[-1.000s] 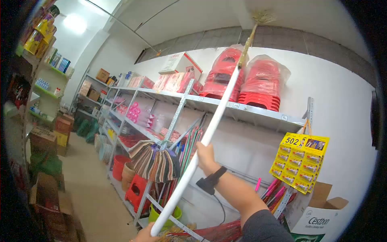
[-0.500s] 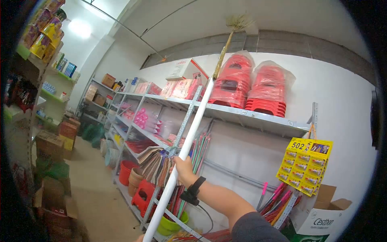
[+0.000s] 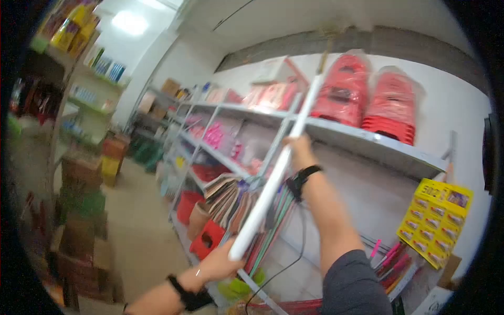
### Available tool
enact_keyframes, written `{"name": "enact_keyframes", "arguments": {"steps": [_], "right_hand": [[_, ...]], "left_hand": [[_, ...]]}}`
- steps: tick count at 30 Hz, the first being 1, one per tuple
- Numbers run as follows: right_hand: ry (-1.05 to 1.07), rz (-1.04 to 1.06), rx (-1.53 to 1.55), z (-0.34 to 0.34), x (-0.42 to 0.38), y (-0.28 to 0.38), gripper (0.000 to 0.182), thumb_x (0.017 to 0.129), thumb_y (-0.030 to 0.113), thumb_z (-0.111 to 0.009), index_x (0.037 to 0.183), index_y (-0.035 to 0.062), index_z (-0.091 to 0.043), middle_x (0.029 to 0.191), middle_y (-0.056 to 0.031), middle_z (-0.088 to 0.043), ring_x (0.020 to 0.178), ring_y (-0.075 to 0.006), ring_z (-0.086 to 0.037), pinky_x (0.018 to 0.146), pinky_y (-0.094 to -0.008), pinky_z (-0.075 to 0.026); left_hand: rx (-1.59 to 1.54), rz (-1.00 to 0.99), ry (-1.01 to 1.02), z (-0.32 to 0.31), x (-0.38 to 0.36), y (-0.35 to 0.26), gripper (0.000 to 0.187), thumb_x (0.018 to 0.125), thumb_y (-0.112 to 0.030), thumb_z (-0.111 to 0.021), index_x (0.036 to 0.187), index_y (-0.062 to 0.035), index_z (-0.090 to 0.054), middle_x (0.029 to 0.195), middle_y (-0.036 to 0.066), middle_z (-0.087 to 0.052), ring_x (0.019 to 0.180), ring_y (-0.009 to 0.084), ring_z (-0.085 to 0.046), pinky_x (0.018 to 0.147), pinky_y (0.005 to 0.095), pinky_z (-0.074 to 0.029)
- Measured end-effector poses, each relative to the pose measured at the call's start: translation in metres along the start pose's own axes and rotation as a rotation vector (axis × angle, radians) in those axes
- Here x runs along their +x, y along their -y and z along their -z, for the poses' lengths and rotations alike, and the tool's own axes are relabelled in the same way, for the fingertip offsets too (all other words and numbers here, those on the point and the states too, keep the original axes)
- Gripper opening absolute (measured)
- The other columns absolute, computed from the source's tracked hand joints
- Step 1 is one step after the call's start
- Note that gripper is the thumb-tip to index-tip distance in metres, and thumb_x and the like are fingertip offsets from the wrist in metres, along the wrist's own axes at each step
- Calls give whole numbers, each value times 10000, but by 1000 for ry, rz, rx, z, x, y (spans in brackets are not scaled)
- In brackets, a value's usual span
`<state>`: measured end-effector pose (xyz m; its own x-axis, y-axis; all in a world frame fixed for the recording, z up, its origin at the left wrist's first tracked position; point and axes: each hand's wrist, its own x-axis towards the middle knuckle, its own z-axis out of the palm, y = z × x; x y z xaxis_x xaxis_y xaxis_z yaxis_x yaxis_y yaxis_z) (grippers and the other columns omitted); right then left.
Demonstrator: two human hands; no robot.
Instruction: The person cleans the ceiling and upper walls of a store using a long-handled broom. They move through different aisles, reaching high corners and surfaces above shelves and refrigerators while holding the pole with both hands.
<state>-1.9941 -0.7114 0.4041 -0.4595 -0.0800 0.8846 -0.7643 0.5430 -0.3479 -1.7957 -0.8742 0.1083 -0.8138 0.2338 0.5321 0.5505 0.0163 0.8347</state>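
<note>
A long white pole [image 3: 271, 190] slants up across the head view, with a thin brownish stick and a blurred bristly tip [image 3: 329, 29] at its top, near the ceiling. My right hand [image 3: 300, 149] is wrapped round the pole at its upper middle, in front of the metal shelf. Lower down, my left hand [image 3: 224, 261] grips the pole's bottom end. Each wrist wears a black band. Behind the pole's top are stacked red plastic stools [image 3: 342, 92] in clear wrap.
Metal shelving [image 3: 367, 137] runs along the wall, bearing pink packs, folded mats [image 3: 231, 197] and red buckets. A yellow card [image 3: 434, 220] of small tubes hangs at the right. Cardboard boxes [image 3: 79, 252] stand at the left beside the aisle floor [image 3: 142, 247].
My right hand has moved up with the pole. My left hand has come into fuller view at the pole's bottom end. The surroundings have shifted rightward in the view.
</note>
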Motion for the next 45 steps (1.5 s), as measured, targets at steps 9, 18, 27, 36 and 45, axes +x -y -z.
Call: {"name": "enact_keyframes", "arguments": {"steps": [9,18,27,36,45], "right_hand": [[66,-376,305,-15,109,-86,138,707,106,-545,769,-4,-489,599,-63,-476,457,-175,-469,420,-283,-394],[50,-209,253,-76,138,-106,281,665,162,-526,849,-45,-480,635,-99,-483,534,-235,-496,509,-358,-416],[-148,-144,346,-197,235,-117,339,688,1,-529,974,-10,-347,730,-146,-462,425,-227,-494,348,-338,-436],[-315,-171,200,-323,332,-153,248,702,14,-527,902,-113,-454,763,-179,-491,518,-249,-513,433,-361,-428],[-213,-200,-388,-372,345,-231,723,679,94,-467,1259,-65,-66,1055,-298,-457,904,-357,-535,728,-379,-462]], "left_hand": [[152,-165,144,32,211,-2,443,623,-191,-598,989,12,-453,793,166,-587,719,288,-580,647,338,-461],[75,-445,106,74,311,48,346,632,-176,-572,906,28,-518,811,218,-570,762,317,-569,688,349,-447],[27,-341,278,208,413,78,466,652,-191,-559,1008,77,-421,796,191,-560,707,267,-579,650,327,-456],[147,-323,290,339,525,109,387,624,-147,-594,909,85,-472,686,153,-559,565,228,-579,497,325,-459],[-280,-321,326,332,577,205,477,675,-61,-554,1091,43,-342,681,114,-515,465,176,-527,386,292,-437]]}}
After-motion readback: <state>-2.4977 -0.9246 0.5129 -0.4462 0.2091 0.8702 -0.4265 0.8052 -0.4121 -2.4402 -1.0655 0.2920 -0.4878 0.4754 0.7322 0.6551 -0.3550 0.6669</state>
